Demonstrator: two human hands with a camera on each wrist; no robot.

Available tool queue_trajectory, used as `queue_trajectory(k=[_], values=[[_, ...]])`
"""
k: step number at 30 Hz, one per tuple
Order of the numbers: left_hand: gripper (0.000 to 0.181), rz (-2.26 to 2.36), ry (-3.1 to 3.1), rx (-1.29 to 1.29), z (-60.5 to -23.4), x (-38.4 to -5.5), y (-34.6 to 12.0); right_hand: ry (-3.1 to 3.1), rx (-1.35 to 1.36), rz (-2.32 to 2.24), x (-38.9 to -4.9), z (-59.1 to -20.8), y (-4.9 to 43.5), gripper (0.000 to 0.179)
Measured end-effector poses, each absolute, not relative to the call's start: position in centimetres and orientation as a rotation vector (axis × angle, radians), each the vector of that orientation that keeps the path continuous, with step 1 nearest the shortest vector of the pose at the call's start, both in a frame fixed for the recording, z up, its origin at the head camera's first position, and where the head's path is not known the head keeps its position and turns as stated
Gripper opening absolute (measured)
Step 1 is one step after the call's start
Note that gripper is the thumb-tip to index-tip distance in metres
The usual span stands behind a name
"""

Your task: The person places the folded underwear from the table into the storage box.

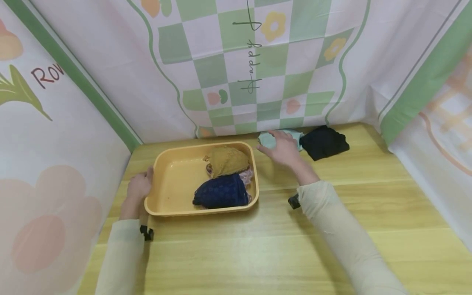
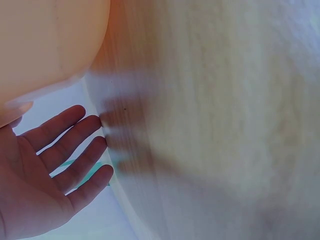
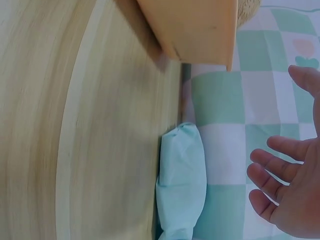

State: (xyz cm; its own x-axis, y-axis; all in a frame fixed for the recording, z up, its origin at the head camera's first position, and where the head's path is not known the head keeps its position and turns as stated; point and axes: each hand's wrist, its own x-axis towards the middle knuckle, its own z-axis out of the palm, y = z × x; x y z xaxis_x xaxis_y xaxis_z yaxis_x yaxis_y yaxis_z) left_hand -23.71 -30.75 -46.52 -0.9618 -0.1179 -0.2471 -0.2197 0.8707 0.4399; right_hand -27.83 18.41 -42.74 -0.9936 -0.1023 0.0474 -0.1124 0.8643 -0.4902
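Observation:
A yellow plastic basin (image 1: 173, 180) stands on the wooden table with a mustard folded cloth (image 1: 229, 161) and a navy folded cloth (image 1: 222, 191) in its right half. By the basin's left end is my left hand (image 1: 139, 186); its thumb meets the rim while the fingers (image 2: 75, 145) spread loosely below. My right hand (image 1: 283, 149) hovers over a mint-green folded cloth (image 3: 181, 180), fingers parted and holding nothing. Right beside the mint cloth lies a black folded cloth (image 1: 324, 142). In the head view my right hand covers part of the mint cloth.
A bit of pinkish cloth (image 1: 246, 176) shows between the two bundles in the basin. Behind the table's back edge hangs a green-and-white checked curtain (image 1: 241, 65). Printed fabric (image 1: 48, 164) borders the left side, and more hangs at the right.

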Motion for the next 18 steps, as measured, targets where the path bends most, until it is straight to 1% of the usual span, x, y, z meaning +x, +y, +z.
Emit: queue_trajectory(k=[8, 11, 18], values=[[0.088, 0.718, 2.807, -0.279, -46.4, -23.7, -30.7, -3.022, 0.099, 0.753, -28.2, -42.9, 19.8, 0.087], [0.088, 0.721, 2.802, -0.288, -46.3, -23.6, -30.7, -3.037, 0.083, 0.721, -28.4, -42.9, 20.2, 0.09], [0.086, 0.699, 2.823, -0.259, -46.3, -23.7, -30.7, -3.047, 0.061, 0.724, -28.5, -43.0, 20.8, 0.092]])
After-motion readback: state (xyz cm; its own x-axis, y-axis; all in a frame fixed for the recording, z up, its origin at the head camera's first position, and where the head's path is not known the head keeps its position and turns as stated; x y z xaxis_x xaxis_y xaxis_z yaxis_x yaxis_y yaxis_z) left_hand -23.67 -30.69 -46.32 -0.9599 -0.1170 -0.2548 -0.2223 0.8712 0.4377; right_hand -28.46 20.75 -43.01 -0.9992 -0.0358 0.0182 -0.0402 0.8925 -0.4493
